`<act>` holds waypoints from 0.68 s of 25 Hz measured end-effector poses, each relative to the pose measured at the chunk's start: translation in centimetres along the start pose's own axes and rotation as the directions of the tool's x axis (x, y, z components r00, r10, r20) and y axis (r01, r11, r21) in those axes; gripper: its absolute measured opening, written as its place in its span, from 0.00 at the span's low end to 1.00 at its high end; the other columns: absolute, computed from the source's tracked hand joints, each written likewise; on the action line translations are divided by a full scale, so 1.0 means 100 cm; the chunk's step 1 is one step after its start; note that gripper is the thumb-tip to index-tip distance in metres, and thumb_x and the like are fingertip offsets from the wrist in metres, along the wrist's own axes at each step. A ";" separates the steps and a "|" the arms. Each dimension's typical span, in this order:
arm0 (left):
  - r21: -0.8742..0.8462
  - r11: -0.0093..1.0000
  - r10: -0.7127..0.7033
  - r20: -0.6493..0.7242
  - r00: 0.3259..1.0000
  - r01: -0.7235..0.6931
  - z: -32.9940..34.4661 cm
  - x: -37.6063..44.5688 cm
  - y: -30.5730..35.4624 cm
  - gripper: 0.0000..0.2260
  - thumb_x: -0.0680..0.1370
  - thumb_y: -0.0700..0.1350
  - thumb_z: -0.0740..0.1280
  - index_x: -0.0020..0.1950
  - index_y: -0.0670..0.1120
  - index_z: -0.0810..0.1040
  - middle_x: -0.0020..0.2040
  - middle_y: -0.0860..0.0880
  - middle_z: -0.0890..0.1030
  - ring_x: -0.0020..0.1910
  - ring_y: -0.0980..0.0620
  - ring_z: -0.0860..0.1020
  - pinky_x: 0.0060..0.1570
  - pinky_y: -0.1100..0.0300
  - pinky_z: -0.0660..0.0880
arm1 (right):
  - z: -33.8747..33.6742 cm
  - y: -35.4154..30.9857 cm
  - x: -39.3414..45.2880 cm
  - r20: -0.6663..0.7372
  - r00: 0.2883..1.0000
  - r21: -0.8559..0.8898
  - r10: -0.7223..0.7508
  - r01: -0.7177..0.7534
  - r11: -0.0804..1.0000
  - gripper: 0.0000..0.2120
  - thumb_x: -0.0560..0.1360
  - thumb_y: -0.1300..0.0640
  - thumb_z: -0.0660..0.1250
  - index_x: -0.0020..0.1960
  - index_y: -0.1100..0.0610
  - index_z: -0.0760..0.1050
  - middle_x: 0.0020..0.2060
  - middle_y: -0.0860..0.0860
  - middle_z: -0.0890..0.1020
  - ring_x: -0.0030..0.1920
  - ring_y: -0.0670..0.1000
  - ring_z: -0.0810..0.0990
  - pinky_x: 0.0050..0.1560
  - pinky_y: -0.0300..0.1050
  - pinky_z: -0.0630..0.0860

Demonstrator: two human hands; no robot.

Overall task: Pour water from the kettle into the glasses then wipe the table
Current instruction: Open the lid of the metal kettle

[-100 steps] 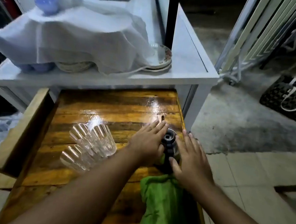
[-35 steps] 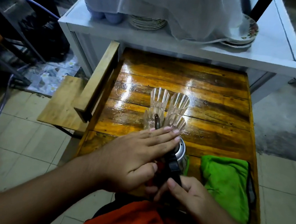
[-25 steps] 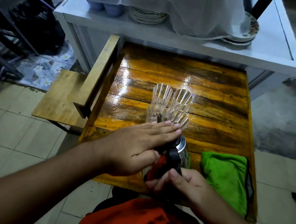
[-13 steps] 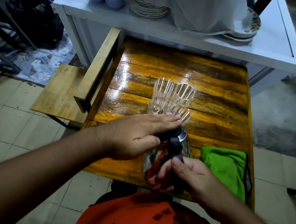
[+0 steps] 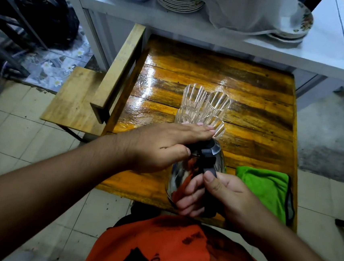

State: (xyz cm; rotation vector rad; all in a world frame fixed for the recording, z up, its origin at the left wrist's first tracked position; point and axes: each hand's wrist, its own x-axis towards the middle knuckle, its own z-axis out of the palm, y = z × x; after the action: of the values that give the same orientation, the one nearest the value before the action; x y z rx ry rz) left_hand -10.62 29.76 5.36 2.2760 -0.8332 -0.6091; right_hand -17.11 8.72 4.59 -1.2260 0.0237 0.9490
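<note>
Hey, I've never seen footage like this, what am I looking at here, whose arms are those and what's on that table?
No machine here: a person wears a camera on the head, looking down at their own arms. There is one view only.

The right hand grips the black handle of a shiny metal kettle, so it is shut on it. The left hand lies flat on the kettle's lid, fingers stretched out, not gripping.

On the glossy wooden table, just beyond the kettle, stand four clear glasses in a tight cluster. A green cloth lies to the right of the kettle. Behind the table, a white cabinet holds stacked plates under a white sheet.
</note>
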 end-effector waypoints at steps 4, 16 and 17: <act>-0.008 1.000 0.001 -0.011 1.000 -0.001 -0.001 -0.001 0.001 0.29 0.77 0.47 0.54 0.79 0.51 0.57 0.80 0.56 0.57 0.78 0.64 0.51 0.77 0.58 0.51 | 0.000 -0.002 -0.001 0.010 1.000 -0.012 0.004 -0.004 1.000 0.22 0.73 0.36 0.65 0.45 0.54 0.82 0.43 0.63 0.87 0.42 0.57 0.87 0.42 0.42 0.81; -0.013 1.000 -0.006 -0.051 0.999 0.005 0.005 -0.004 0.003 0.29 0.77 0.47 0.54 0.79 0.51 0.57 0.80 0.55 0.57 0.77 0.64 0.51 0.75 0.67 0.48 | 0.001 -0.007 -0.004 -0.008 1.000 -0.031 0.029 -0.029 0.999 0.19 0.73 0.42 0.62 0.43 0.56 0.81 0.41 0.64 0.87 0.39 0.56 0.86 0.39 0.42 0.81; -0.012 1.000 -0.009 -0.049 0.999 0.008 0.005 -0.004 0.003 0.29 0.77 0.48 0.54 0.79 0.52 0.57 0.80 0.55 0.57 0.77 0.65 0.51 0.75 0.66 0.49 | 0.002 -0.007 -0.005 -0.009 1.000 -0.031 0.030 -0.030 0.999 0.19 0.73 0.42 0.62 0.43 0.57 0.81 0.40 0.64 0.87 0.39 0.56 0.86 0.39 0.42 0.81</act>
State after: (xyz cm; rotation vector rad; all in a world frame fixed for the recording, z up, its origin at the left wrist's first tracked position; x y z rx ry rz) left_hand -11.34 29.69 5.33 2.2761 -0.7944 -0.5581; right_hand -17.03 8.56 5.46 -1.2614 0.0349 0.9732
